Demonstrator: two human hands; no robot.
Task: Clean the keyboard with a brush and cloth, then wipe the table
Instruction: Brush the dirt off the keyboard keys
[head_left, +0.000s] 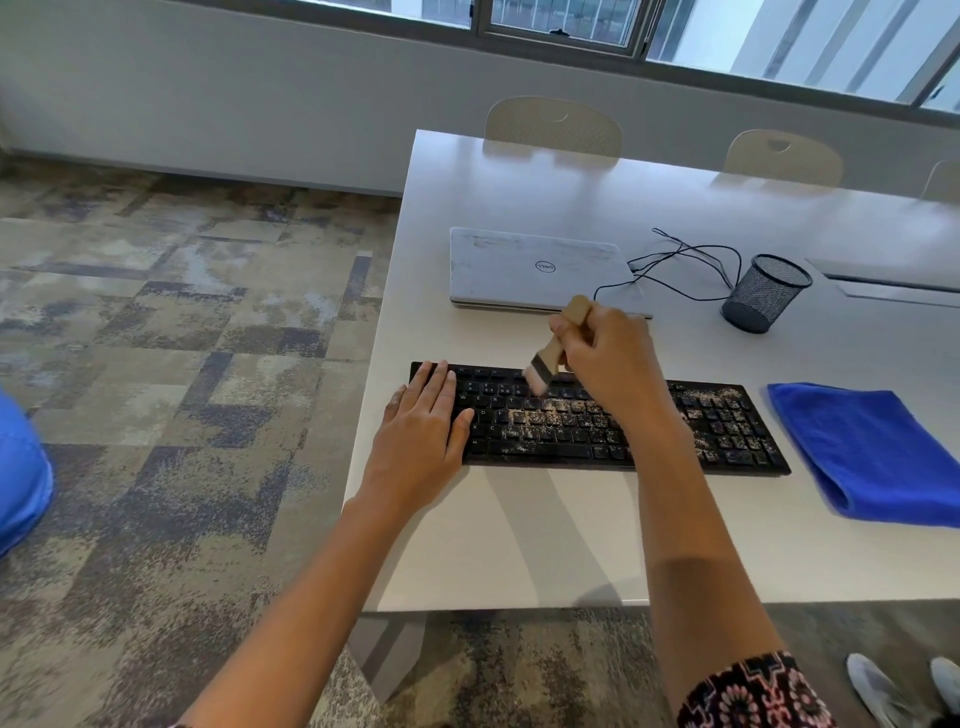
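A: Keyboard (597, 421)?
B: Centre of worktop (545, 545), dusted with crumbs.
A: Brush (553, 353)?
B: Gripped in curled fingers of right hand (608, 358); bristles at top key rows.
A: Left hand (421, 431)?
B: Flat, fingers straight, pressing keyboard's 9 o'clock end.
A: Cloth (872, 452)?
B: Folded, 3 o'clock of keyboard.

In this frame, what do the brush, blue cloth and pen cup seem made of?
The brush has a pale, matt handle, probably bare wood, a dark band, possibly metal, and light bristles. The blue cloth looks soft and fuzzy with rounded folds: likely microfibre. The pen cup is black see-through mesh with a solid rim, likely painted metal.
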